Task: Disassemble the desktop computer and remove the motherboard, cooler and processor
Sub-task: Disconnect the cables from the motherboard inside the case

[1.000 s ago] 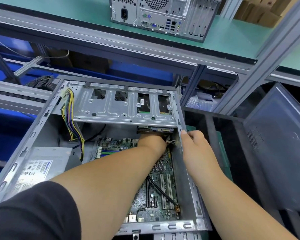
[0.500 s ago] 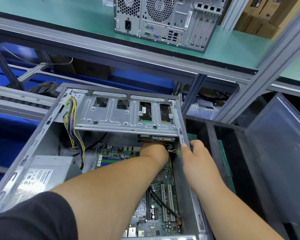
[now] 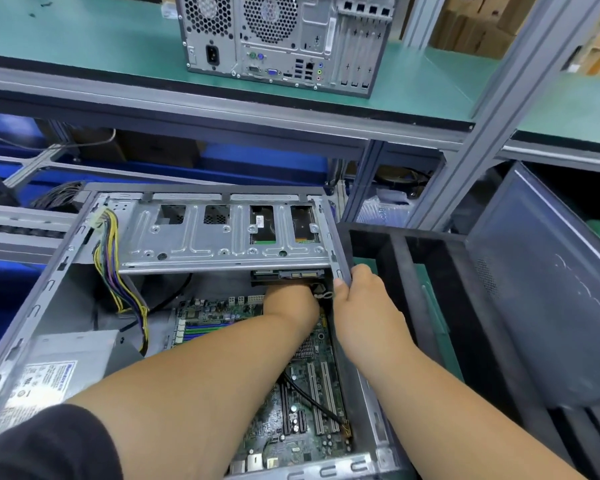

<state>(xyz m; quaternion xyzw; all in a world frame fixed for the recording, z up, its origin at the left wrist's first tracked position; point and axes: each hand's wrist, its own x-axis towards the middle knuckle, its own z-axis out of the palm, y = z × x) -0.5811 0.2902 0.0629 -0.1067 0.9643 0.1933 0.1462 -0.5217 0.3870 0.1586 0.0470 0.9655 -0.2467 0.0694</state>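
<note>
An open desktop case [image 3: 49, 282] lies on its side before me. Its green motherboard [image 3: 312, 403] sits on the case floor under a metal drive cage [image 3: 219, 244]. My left hand [image 3: 290, 301] reaches deep inside, under the cage's front edge by a drive's connectors [image 3: 300, 273]; its fingers are hidden. My right hand [image 3: 364, 306] grips the case's right wall [image 3: 342, 271] near the top, thumb inside and fingers outside. The cooler and processor are hidden by my left arm.
A power supply [image 3: 59, 362] lies at the case's left with a yellow and black wire bundle [image 3: 113, 271]. A second computer tower [image 3: 284, 39] stands on the green shelf above. A black bin [image 3: 413, 271] and a loose grey side panel [image 3: 541, 285] are at the right.
The view has tilted up and the case sits lower in frame. My right hand has shifted slightly along the right wall. My left hand stays under the drive cage.
</note>
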